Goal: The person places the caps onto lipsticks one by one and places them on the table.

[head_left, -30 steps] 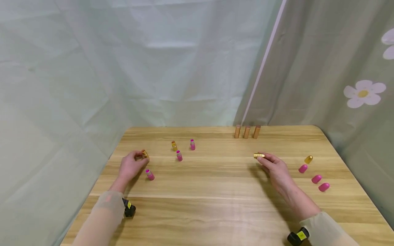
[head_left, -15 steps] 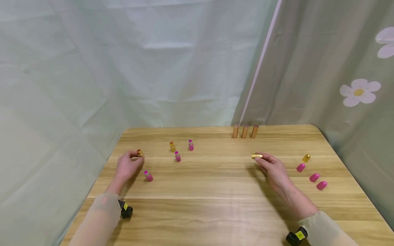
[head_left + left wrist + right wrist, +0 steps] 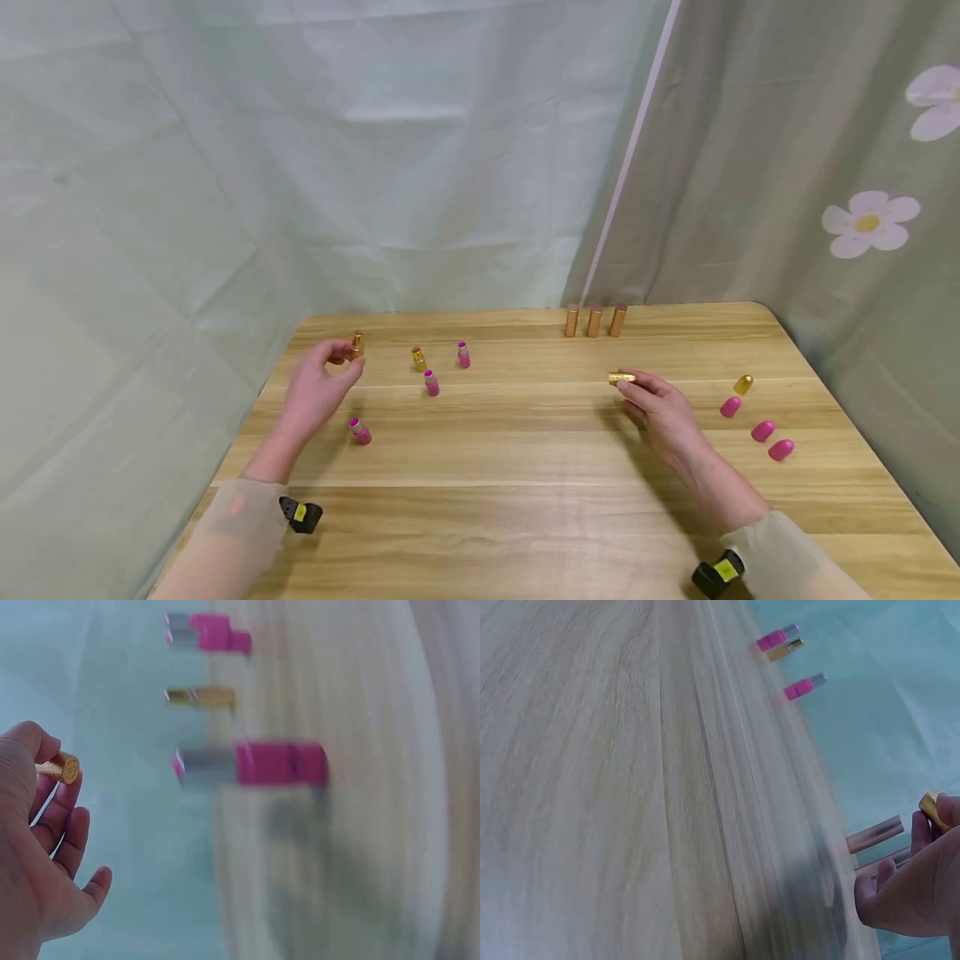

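One gold metallic stepped tube [image 3: 357,347] pinched near-upright between thumb and fingers of left hand [image 3: 318,387], raised above far-left area of wood-grain desk [image 3: 480,517]; remaining fingers loosely bent. Right hand [image 3: 666,417] pinches short gold metallic piece [image 3: 619,378] sideways above desk. Second gold tube [image 3: 418,360] and three pink-and-silver tubes [image 3: 431,384] stand between hands. Four rounded caps [image 3: 763,431], three pink, one gold, rest right of right hand.

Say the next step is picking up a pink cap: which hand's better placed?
Right, probably. The right hand is nearer the pink caps; the left hand is on the far side, holding a gold tube. The right hand would likely need to put down its gold piece first.
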Available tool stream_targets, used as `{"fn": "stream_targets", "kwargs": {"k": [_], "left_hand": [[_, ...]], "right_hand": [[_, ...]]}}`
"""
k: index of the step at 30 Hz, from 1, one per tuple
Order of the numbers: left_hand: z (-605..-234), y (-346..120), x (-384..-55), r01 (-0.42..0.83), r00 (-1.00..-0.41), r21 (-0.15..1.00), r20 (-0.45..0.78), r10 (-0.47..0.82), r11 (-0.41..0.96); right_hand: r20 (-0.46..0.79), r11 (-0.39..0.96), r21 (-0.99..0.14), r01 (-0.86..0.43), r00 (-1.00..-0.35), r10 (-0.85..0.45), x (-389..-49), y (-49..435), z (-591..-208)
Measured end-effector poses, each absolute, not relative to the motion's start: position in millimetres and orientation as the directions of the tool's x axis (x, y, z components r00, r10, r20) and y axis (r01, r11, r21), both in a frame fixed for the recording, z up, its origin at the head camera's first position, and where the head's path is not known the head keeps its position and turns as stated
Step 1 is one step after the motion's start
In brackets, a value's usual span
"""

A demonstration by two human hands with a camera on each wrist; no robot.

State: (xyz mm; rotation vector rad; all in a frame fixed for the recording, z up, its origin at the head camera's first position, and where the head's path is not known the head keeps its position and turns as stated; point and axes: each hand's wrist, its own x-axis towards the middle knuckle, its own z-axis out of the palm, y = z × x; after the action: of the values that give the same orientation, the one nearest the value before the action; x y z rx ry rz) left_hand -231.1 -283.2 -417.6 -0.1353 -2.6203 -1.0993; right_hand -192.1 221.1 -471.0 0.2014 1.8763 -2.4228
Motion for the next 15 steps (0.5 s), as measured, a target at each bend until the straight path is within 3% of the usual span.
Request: {"fn": "stream_targets", "kwargs": {"k": [6,15], "left_hand": [[-406,-247,-227,0.344,-0.914,0.597,0.39,0.112,0.725],[-407,-199,-222,0.476,-0.866,0.376,0.357,0.349,0.795]], "right_hand": [[-0.148,-0.271,-0.953,0.135,-0.989,0.028,-192,218,-471],[-0.133,-0.279,-0.953,0.119,-0.991,0.029,-195,212,-475]]}}
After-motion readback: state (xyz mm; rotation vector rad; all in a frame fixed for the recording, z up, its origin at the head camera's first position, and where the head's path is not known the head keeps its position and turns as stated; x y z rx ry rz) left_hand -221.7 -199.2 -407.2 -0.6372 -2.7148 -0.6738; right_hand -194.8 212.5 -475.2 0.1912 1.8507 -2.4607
